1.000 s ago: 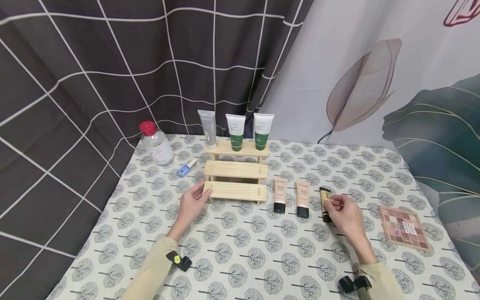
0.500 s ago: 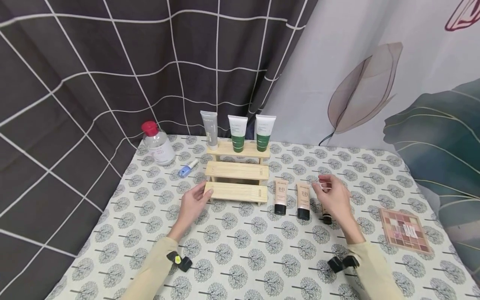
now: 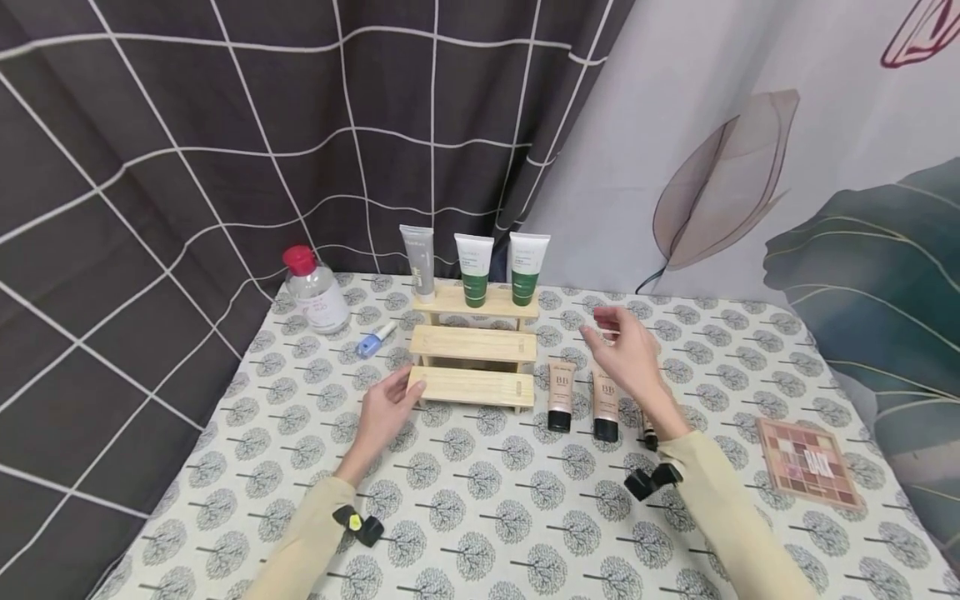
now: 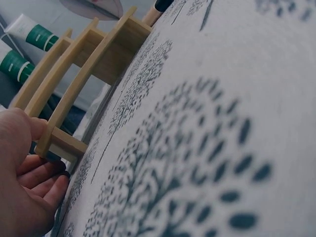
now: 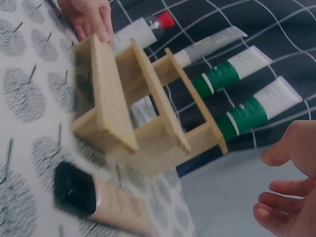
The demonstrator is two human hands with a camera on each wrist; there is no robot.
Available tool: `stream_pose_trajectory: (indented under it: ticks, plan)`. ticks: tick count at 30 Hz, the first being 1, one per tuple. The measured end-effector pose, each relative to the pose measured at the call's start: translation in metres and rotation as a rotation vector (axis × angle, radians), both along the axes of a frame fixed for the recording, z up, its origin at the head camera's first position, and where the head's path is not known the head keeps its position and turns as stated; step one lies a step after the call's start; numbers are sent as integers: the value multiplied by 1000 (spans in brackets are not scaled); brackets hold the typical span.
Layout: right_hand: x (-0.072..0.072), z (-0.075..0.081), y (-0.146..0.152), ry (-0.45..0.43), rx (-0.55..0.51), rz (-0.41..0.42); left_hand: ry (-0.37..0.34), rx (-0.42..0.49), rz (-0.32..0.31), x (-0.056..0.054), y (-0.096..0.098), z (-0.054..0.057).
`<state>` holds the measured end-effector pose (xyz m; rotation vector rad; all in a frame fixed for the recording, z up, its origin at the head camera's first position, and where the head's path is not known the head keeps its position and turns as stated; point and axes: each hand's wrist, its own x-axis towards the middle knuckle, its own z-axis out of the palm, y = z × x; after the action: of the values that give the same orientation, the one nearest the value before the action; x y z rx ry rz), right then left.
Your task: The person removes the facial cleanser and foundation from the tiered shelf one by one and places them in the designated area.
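Observation:
A three-step wooden rack (image 3: 472, 350) stands mid-table. My left hand (image 3: 408, 390) grips the left end of its lowest step, thumb on top and fingers below (image 4: 47, 153). On the top step stand a grey tube (image 3: 417, 261) and two green-and-white tubes (image 3: 474, 268) (image 3: 527, 267). My right hand (image 3: 603, 325) hovers empty with relaxed fingers, right of the rack and above two beige BB tubes (image 3: 560, 393) (image 3: 604, 404) lying on the cloth. A darker tube (image 3: 648, 432) lies beside them, mostly hidden by my right forearm. The right wrist view shows the rack (image 5: 133, 113) and one BB tube (image 5: 98, 197).
A clear bottle with a red cap (image 3: 315, 292) and a small blue nail polish (image 3: 373, 339) sit left of the rack. An eyeshadow palette (image 3: 806, 462) lies at the right. Curtains hang close behind the patterned tablecloth (image 3: 487, 517).
My right hand let go of the dark tube, which now lies on the cloth, and rose up and leftward toward the rack. The left hand stayed on the lowest step.

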<state>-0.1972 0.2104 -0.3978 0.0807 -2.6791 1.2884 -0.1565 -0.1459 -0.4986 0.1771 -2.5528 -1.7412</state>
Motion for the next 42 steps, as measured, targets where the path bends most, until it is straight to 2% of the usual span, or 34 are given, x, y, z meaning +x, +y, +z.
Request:
stream_pose_trajectory:
  ticks: [7, 17, 31, 42]
  plan:
    - [-21, 11, -27, 0, -76, 43, 1, -15, 3, 1, -2, -4]
    - [-44, 15, -57, 3, -237, 105, 0, -20, 15, 2, -2, -4]
    - [-56, 11, -81, 49, -275, 129, 5, -11, 11, 0, -1, -5]
    - [-60, 3, -83, 48, -275, 94, 2, -5, 10, -1, -1, -5]
